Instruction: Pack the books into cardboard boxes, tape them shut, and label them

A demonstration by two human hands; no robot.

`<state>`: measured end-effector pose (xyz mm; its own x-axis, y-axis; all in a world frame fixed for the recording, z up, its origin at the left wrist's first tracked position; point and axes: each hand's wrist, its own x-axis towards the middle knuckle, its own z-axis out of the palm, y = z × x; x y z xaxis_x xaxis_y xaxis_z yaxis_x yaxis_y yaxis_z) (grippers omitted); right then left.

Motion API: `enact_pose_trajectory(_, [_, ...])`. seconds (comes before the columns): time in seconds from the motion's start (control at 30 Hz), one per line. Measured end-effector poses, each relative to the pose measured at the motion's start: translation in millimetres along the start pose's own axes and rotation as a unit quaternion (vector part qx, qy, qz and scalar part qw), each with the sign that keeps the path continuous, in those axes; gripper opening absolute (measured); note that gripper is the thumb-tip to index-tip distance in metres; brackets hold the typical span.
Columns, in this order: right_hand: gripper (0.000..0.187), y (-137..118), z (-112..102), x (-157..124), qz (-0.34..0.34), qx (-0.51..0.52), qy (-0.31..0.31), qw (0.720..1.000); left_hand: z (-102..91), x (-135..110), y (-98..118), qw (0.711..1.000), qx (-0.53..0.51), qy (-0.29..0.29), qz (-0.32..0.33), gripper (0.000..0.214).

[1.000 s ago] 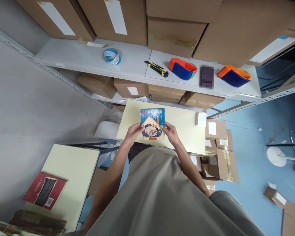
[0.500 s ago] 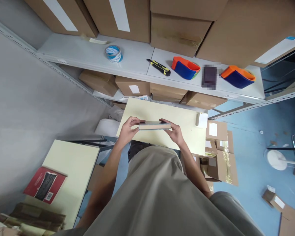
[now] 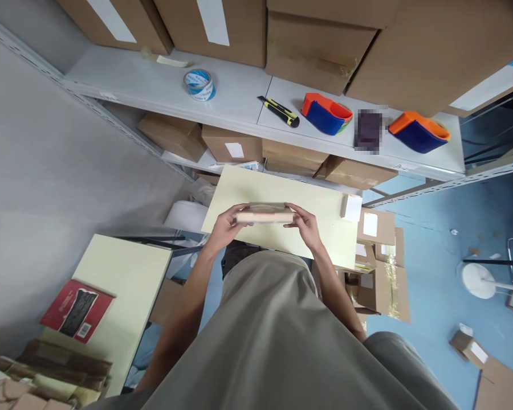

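Observation:
A thick book (image 3: 265,217) is held level above the pale yellow table (image 3: 248,182), its cream page edges turned toward me and slightly blurred. My left hand (image 3: 226,229) grips one end, with the thumb and fingers on either side. At the other end, my right hand (image 3: 306,228) pinches the book in the same way. Most of its cover is hidden by the edge-on angle. A small white box (image 3: 351,207) stands at the table's right end.
On the grey shelf (image 3: 235,108) ahead are a tape roll (image 3: 199,85), a yellow-black utility knife (image 3: 280,111) and two orange-blue holders (image 3: 327,114). Cardboard boxes (image 3: 312,57) fill the shelves. A side table (image 3: 123,273) at left carries a red package (image 3: 77,310). Opened cartons (image 3: 387,285) lie right.
The book has tilted between my hands, showing more of its page edges and upper face. Both hands remain at its ends, their fingers slightly shifted. My view has moved a little.

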<state>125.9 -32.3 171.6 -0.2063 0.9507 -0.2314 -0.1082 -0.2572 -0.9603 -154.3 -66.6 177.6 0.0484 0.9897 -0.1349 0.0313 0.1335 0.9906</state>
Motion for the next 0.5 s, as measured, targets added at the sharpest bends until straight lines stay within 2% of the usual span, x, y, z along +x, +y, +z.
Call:
enact_pose_trajectory(0.07, [0.061,2.2,2.8,1.3,0.030,0.006,-0.010,0.999,3.3,1.6,1.0,0.999,0.023,0.026,-0.021,0.055])
enact_pose_trajectory(0.2, [0.067,9.1,8.9,3.3,0.070,0.005,-0.015,0.997,8.5,6.5,3.7,0.997,0.044,0.057,-0.041,0.061])
enact_pose_trajectory(0.37, [0.074,20.7,2.7,5.3,0.117,0.041,-0.010,0.992,7.9,7.0,-0.8,0.999,-0.006,0.020,-0.027,0.067])
enact_pose_trajectory(0.5, [0.073,38.5,-2.8,9.6,0.140,0.022,-0.038,0.989,8.9,-0.4,-18.6,0.998,-0.045,0.007,-0.051,0.063])
